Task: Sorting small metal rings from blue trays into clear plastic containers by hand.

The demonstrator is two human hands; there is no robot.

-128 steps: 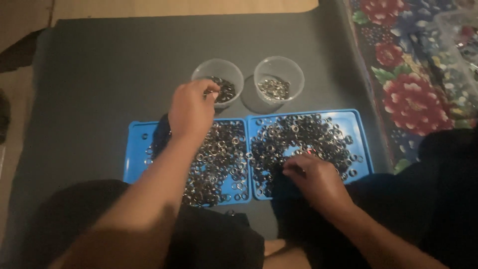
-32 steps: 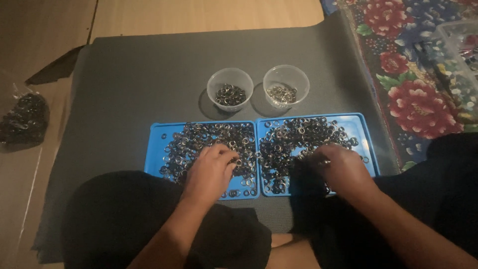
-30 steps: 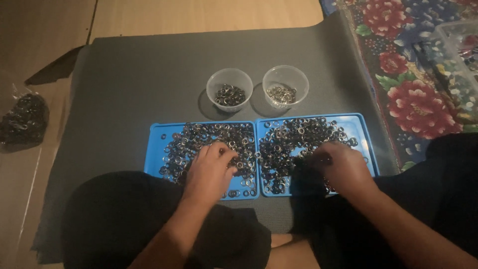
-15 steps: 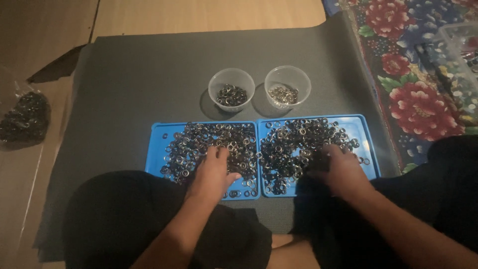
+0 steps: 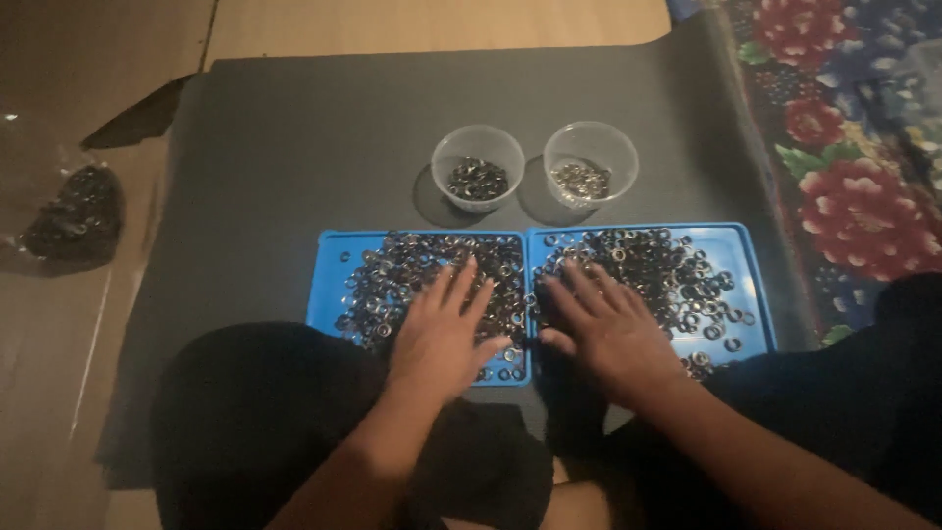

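**On two blue trays, both hands lie flat over small metal rings**

Across the left blue tray (image 5: 329, 285), the left hand (image 5: 444, 334) rests palm down with fingers spread wide, holding nothing, on a heap of small metal rings (image 5: 392, 280). Half a second ago its fingers were curled among the rings; now they lie flat. The right hand (image 5: 605, 329) has likewise flattened, fingers fanned open and empty, on the right blue tray (image 5: 751, 270).

Beyond the trays stand two clear plastic cups, the left cup (image 5: 478, 169) and the right cup (image 5: 591, 165), each with a few rings inside. All sit on a dark mat (image 5: 294, 147). A dark bag (image 5: 74, 211) lies far left, a flowered cloth (image 5: 844, 147) right. Nothing blocks the cups.
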